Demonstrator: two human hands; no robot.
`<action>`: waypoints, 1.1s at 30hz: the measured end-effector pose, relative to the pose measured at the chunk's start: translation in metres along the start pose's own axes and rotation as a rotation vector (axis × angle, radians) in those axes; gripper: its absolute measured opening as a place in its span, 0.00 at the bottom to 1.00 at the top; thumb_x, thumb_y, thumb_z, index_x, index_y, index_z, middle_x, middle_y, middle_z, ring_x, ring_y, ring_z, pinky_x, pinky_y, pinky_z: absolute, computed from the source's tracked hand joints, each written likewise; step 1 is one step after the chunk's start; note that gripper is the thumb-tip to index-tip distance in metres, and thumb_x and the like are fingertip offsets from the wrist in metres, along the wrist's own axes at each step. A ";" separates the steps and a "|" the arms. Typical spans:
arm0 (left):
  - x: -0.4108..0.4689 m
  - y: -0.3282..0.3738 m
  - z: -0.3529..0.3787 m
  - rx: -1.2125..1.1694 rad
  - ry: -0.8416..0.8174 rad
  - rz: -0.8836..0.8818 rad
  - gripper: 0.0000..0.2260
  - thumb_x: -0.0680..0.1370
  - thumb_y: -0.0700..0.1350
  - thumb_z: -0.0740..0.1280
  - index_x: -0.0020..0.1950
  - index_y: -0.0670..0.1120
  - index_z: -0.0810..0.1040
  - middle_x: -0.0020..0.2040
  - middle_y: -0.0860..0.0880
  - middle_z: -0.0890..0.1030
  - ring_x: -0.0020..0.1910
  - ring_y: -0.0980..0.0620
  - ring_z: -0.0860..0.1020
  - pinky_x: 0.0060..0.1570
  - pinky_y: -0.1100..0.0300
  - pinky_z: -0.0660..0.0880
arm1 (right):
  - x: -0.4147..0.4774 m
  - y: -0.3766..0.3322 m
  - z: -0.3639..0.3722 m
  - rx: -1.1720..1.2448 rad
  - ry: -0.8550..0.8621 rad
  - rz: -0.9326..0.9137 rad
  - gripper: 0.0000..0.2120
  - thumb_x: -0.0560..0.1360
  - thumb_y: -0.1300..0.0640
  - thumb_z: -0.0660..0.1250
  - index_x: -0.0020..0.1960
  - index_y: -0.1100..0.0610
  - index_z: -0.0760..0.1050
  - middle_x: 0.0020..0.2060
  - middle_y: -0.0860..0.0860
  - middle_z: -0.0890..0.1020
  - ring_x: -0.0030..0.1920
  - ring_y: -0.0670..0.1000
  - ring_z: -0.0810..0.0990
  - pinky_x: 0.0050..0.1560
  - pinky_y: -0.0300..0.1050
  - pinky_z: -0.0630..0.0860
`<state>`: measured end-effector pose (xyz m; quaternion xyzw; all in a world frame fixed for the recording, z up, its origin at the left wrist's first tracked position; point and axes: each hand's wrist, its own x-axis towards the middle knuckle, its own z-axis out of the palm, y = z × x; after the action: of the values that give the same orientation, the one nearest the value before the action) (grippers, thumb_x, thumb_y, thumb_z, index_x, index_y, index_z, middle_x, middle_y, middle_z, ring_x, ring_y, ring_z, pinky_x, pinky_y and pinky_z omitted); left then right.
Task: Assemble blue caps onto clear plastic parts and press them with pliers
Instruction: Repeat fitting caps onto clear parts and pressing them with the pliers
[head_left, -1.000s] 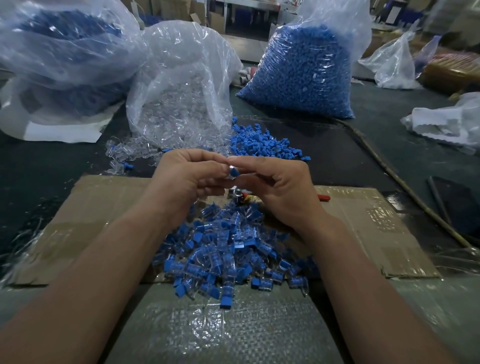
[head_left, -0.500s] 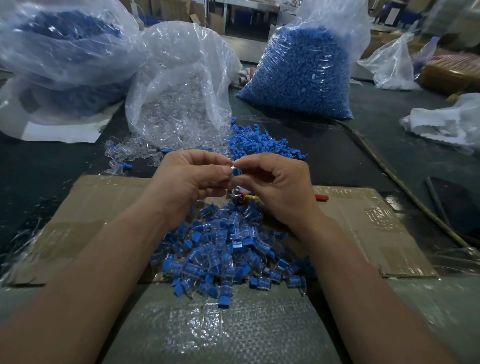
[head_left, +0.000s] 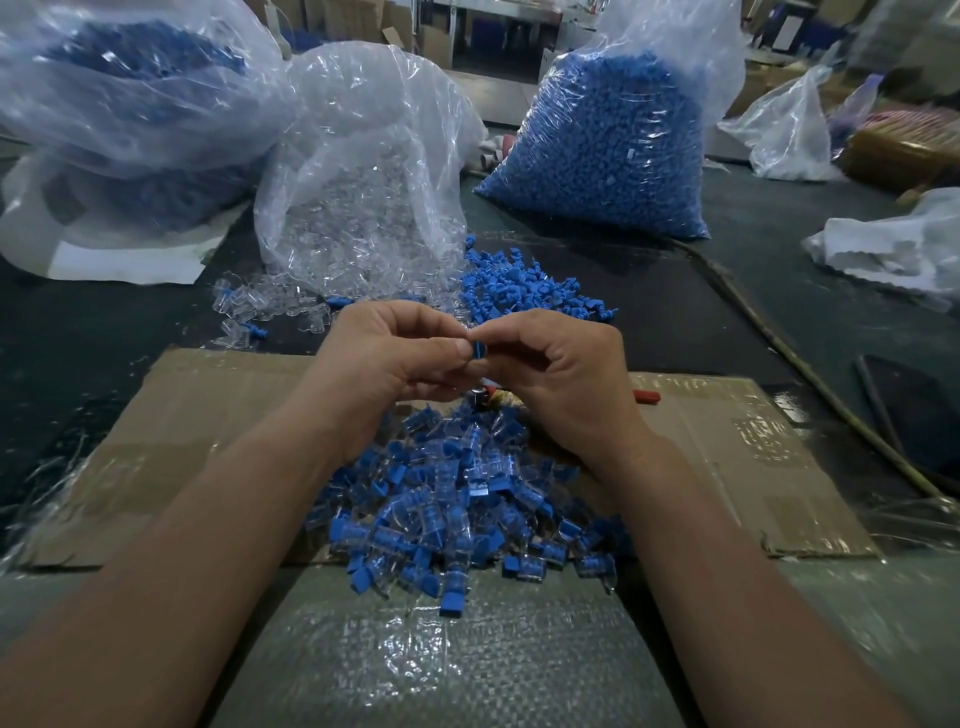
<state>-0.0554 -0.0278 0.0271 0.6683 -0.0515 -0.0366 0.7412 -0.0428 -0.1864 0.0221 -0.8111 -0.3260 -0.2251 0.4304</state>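
Both hands meet at the centre of the view. The left hand (head_left: 395, 358) and the right hand (head_left: 556, 374) have their fingers curled in, and their thumbs and fingertips pinch 1 small blue cap (head_left: 479, 349) between them. The cap is lifted clear of the work surface. Whether a clear part sits under those fingers, I cannot tell.

At 6 o'clock of the hands lies the heap of assembled pieces (head_left: 457, 499), blue and clear mixed, spilling off the cardboard sheet (head_left: 208, 431) onto the woven sack (head_left: 467, 649). The pliers (head_left: 647, 397) lie on the cardboard, mostly hidden under the right hand, with a red handle tip poking out at 3 o'clock.

At 12 o'clock, just past the fingers, sits a loose pile of blue caps (head_left: 524, 291). At 10 o'clock are scattered clear plastic parts (head_left: 270, 306), which lie at the mouth of the bag of clear parts (head_left: 363, 171). At 1 o'clock stands the full bag of blue caps (head_left: 608, 150), and far out at 10 o'clock is another bag with blue contents (head_left: 130, 104).
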 end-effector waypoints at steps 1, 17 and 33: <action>0.000 0.000 0.001 0.008 0.006 0.009 0.05 0.62 0.38 0.70 0.36 0.43 0.78 0.30 0.46 0.82 0.29 0.52 0.81 0.29 0.65 0.76 | 0.000 -0.001 0.000 0.009 0.001 -0.002 0.11 0.66 0.67 0.73 0.48 0.64 0.81 0.41 0.56 0.83 0.43 0.48 0.80 0.45 0.37 0.78; 0.002 -0.002 0.000 0.112 0.056 0.090 0.08 0.74 0.31 0.64 0.38 0.42 0.75 0.27 0.52 0.79 0.30 0.57 0.79 0.33 0.67 0.77 | 0.006 0.010 -0.033 -0.006 -0.132 0.433 0.12 0.66 0.53 0.73 0.49 0.50 0.79 0.39 0.40 0.80 0.42 0.38 0.80 0.46 0.30 0.76; 0.004 -0.003 -0.004 0.111 0.112 0.093 0.07 0.74 0.32 0.64 0.39 0.43 0.75 0.31 0.50 0.80 0.32 0.57 0.80 0.33 0.67 0.76 | 0.001 0.024 -0.053 -0.306 -0.671 0.758 0.31 0.61 0.53 0.79 0.61 0.45 0.72 0.47 0.39 0.71 0.53 0.45 0.71 0.51 0.42 0.68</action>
<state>-0.0507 -0.0245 0.0235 0.7062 -0.0430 0.0383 0.7057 -0.0290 -0.2410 0.0379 -0.9530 -0.0931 0.1732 0.2304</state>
